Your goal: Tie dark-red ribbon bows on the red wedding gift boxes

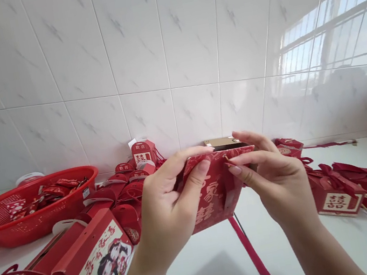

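Above the white tabletop I hold a red gift box (211, 194) with gold characters, tilted so its top edge faces up. My left hand (172, 206) grips the box's left side, with the thumb pressed on the front face. My right hand (271, 174) pinches a dark red ribbon (229, 186) near the top edge between thumb and finger. A longer tail of red ribbon (249, 249) hangs below the box towards the table. The far side of the box is hidden.
On the left stand a red plastic basket (87, 178) with wrapped sweets (54, 191) and a red box with a couple picture (96, 266). Several red boxes (122, 191) cluster behind my left hand. Bow-tied boxes (338, 190) stand right, before a tiled wall (187, 37).
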Demonstrator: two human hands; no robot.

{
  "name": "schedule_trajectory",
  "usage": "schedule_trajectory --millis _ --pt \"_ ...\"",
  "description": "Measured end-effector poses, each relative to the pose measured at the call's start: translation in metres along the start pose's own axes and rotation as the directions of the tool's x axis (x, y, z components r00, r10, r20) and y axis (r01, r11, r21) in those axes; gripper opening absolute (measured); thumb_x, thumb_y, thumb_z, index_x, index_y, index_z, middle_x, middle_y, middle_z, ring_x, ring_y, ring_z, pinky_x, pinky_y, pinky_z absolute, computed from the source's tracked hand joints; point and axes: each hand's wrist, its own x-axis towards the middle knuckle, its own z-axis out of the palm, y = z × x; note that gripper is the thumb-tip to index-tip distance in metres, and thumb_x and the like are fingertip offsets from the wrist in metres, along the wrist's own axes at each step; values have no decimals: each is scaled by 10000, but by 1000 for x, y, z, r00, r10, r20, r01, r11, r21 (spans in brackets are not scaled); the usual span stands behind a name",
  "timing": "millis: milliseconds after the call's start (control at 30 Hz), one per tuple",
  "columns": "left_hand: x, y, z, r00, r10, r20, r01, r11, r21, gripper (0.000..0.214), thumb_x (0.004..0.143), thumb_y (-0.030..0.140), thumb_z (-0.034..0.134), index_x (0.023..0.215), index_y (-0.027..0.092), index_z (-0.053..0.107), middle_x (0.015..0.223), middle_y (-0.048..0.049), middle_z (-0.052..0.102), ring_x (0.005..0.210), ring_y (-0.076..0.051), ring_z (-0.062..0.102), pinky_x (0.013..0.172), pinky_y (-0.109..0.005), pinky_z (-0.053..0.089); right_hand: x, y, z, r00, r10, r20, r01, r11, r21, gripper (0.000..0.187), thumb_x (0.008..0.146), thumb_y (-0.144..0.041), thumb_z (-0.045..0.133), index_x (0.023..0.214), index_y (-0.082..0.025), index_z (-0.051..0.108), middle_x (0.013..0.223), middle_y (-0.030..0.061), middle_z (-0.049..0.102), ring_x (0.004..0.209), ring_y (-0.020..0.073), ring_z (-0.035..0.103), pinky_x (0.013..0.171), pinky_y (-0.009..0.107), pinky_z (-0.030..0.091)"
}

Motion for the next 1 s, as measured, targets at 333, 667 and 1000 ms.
schedule_trajectory --millis 333,667,1000 --pt "-2 -5 4 983 158 91 -157 987 -21 223 882 134 564 1031 284 636 949 62 709 848 -71 645 778 -135 508 -1 -2 7 980 -40 -194 65 990 122 248 721 -205 757 938 -274 657 1155 46 609 1153 244 549 947 424 483" --pt "-8 -16 29 996 -70 61 67 997 47 685 627 361 818 1171 267 411 1187 -93 567 1051 -272 604 876 -415 525 0 3 7 983 174 -63 -152 953 263 233 736 -287 745 656 -205 543 588 -33 532 522 97 500 456 209 441" --pt "8 -11 -8 978 -177 112 151 966 208 110 810 315 652 803 210 621 733 20 634 665 -117 594 621 -218 490 4 -8 -2 976 57 -211 -74 994 -76 201 683 -230 760 632 -212 567 544 -41 575 465 92 504 411 193 429"
